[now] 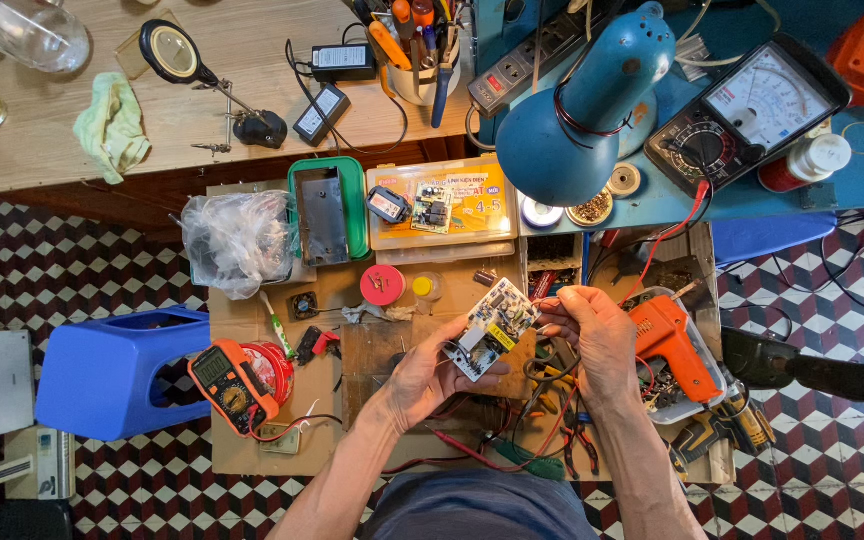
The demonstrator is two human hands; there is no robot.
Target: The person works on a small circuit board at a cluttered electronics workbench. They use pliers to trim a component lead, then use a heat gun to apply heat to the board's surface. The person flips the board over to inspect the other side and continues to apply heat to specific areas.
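A small white circuit board with dark parts and a yellow component is held up over the cardboard work surface. My left hand grips it from below, at its lower left edge. My right hand touches the board's right end with its fingertips pinched together. Red and black wires trail beneath both hands.
An orange multimeter lies to the left, an orange drill-like tool to the right. A blue desk lamp, an analogue meter, a yellow parts box, a green tray and a blue stool surround the area.
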